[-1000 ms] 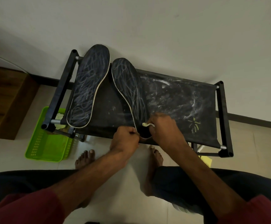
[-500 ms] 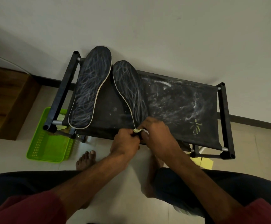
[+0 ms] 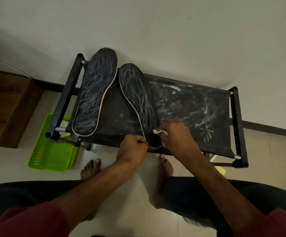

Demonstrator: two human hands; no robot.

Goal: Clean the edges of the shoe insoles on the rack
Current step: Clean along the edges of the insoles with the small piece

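A: Position of the insole relative to the fingers?

B: The left hand (image 3: 132, 147) pinched the heel rim of insole 2 (image 3: 137, 93). The right hand (image 3: 178, 139) gripped a pale cloth (image 3: 157, 131) against the same heel, at the front edge of the rack (image 3: 234, 127).

A: Edges and room?

B: Insole 1 (image 3: 94, 93) lay just beside insole 2 on the left, its toe past the rear bar. White-dusted fabric stretched right of the hands.

A: Surroundings?

B: 1 green basket (image 3: 50, 151) sat on the tiled floor under the left end. A plain wall stood behind.
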